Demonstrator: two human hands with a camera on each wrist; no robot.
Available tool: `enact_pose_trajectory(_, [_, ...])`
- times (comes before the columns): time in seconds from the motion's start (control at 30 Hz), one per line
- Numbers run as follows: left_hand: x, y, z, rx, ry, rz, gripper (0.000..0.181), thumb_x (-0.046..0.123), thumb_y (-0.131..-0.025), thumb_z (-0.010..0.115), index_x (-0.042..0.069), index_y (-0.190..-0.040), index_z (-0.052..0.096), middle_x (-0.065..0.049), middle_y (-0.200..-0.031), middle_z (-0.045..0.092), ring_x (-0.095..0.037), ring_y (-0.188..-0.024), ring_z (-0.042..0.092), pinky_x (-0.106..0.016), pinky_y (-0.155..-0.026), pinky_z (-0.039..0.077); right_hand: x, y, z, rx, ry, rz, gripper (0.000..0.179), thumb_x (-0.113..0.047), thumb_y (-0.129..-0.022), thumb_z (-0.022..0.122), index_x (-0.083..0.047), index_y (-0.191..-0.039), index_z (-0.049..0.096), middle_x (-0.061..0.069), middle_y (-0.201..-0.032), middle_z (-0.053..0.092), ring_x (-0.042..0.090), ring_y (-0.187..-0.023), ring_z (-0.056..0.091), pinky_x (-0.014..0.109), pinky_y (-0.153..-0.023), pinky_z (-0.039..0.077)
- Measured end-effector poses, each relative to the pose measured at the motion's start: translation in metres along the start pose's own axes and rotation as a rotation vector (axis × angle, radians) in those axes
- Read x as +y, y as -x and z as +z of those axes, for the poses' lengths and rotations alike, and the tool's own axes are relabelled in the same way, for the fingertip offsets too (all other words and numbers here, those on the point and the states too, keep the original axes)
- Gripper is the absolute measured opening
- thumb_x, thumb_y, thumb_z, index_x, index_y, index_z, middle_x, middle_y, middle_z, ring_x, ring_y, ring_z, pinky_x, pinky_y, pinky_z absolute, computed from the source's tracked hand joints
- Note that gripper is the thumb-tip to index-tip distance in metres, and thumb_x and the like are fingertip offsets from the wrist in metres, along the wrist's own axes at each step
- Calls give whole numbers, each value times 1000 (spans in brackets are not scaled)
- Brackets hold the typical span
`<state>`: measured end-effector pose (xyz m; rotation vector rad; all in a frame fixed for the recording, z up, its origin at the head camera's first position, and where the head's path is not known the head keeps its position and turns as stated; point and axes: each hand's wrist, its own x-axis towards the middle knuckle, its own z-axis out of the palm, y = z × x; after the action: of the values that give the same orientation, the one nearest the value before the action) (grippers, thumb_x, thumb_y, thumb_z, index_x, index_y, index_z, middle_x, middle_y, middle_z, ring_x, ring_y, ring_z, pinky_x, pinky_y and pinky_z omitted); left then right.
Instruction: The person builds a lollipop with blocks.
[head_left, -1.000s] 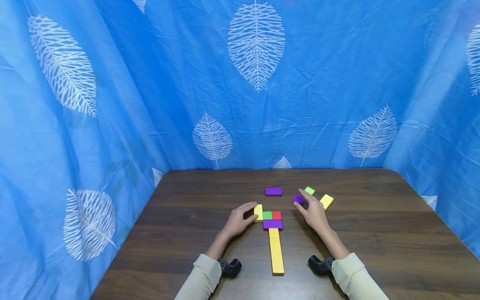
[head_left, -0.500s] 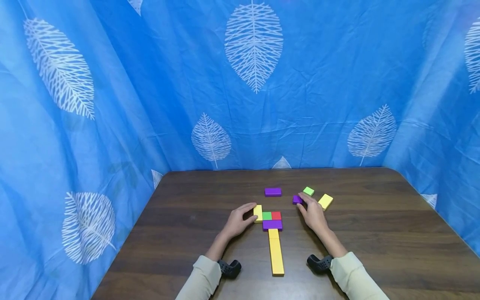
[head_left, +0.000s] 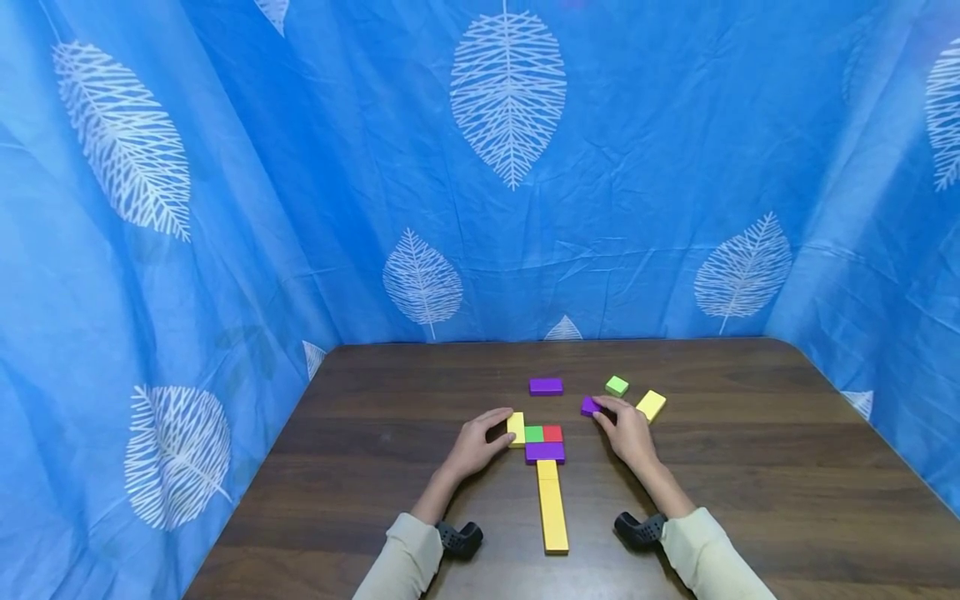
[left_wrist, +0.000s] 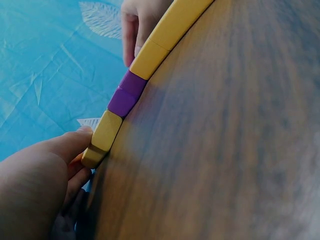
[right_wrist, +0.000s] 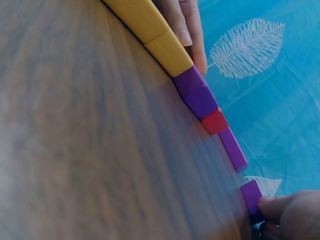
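Note:
My left hand (head_left: 477, 443) pinches the upright yellow block (head_left: 516, 429) between thumb and fingers, at the left of a flat layout of blocks. That block lies against a green square block (head_left: 534, 434), with a red square block (head_left: 552, 434) beside it. Below these lies a purple block (head_left: 544, 452), and a long yellow strip (head_left: 552, 512) runs from it toward me. Off to the right, my right hand (head_left: 628, 432) grips a small purple block (head_left: 589, 407) by its right side; the right wrist view shows the thumb on this purple block (right_wrist: 251, 197).
Another purple block (head_left: 546, 387) lies farther back on the brown wooden table (head_left: 360, 467). Past my right hand are a light green block (head_left: 617, 385) and a loose yellow block (head_left: 651, 406). A blue leaf-patterned curtain (head_left: 630, 167) hangs behind the table.
My right fingers have closed on the small purple block and drawn it slightly toward me, away from the light green block. My left hand stays at its yellow block.

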<state>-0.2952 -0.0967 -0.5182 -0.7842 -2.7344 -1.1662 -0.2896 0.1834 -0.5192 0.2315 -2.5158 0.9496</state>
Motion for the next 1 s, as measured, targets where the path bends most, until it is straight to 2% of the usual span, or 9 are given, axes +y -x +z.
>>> enact_pose_trajectory(0.13, [1,1,1,-5,15,-18,47,30,-91,59,8,-132,51,-6,-133,51,-22,-125,43,-40,-103,33,-3,1,1,31,-32,-1,27,-6,-82,69,3,-107,67,21,-109,63,38,-105,56,50,-88,44])
enact_pose_trajectory(0.23, [1,1,0,-3,20,-27,47,30,-91,58,8,-132,51,-6,-133,51,-22,-125,43,-40,-103,33,-7,-1,5,92,-64,-12,26,-8,-80,71,1,-105,69,18,-105,65,36,-102,58,48,-88,45])
enact_pose_trajectory(0.37, [0,1,0,0,15,-17,47,30,-91,59,8,-132,51,-5,-133,51,-21,-125,43,-39,-103,33,-18,-4,13,187,-124,-54,26,-10,-77,75,-2,-101,71,13,-101,67,32,-98,62,44,-85,46])
enact_pose_trajectory(0.5, [0,0,0,7,20,-2,47,30,-91,59,6,-131,52,-7,-132,51,-22,-124,44,-40,-103,34,-29,-6,24,220,-174,-103,26,-11,-76,75,-7,-101,72,8,-102,68,26,-97,63,39,-83,48])
enact_pose_trajectory(0.73, [0,0,0,11,23,7,47,30,-91,59,6,-131,52,-8,-132,52,-23,-123,45,-41,-102,34,-40,-4,38,119,-221,-160,25,-10,-80,72,-8,-106,71,6,-109,66,23,-104,60,39,-87,47])
enact_pose_trajectory(1.0, [0,-1,0,5,10,3,47,29,-91,59,6,-131,52,-8,-132,52,-23,-123,45,-41,-102,35,-44,-1,43,-10,-224,-158,24,-9,-84,68,-6,-107,70,6,-112,65,26,-108,58,44,-91,44])
